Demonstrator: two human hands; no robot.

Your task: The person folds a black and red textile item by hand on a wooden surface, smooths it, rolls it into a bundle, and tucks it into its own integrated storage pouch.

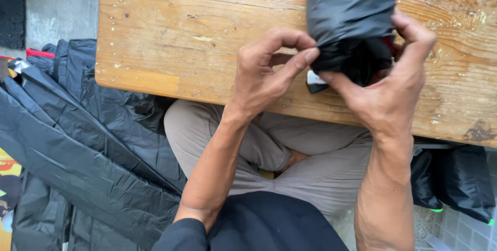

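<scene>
Head view looks straight down on a rolled black fabric bundle (351, 7) lying on a worn wooden table (171, 38). Its long axis runs from the far edge of the table, where it leaves the picture, back toward the person, so its near end points at the hands. That near end is open and bunched, with a strip of red showing inside on the right and a small white tag (313, 79) sticking out at the lower left corner.

Both hands close on this near end. On the near left corner, the left hand (264, 72) pinches with thumb and forefinger brought together on the fabric just above the tag; the remaining fingers curl loosely and hold nothing. Against the right side of the end, the right hand (391, 88) cups it, the forefinger hooked over the right edge and the thumb lying under the bunched fabric, half closed around it. The bundle thus lies beyond both grips, stretching away from the fingertips, with only its last part between the hands.

Nearer than the hands, below the table edge, the person's crossed legs in grey trousers (269, 142) show. Left of the left arm, a heap of black fabric sheets (77, 147) lies on the floor.
</scene>
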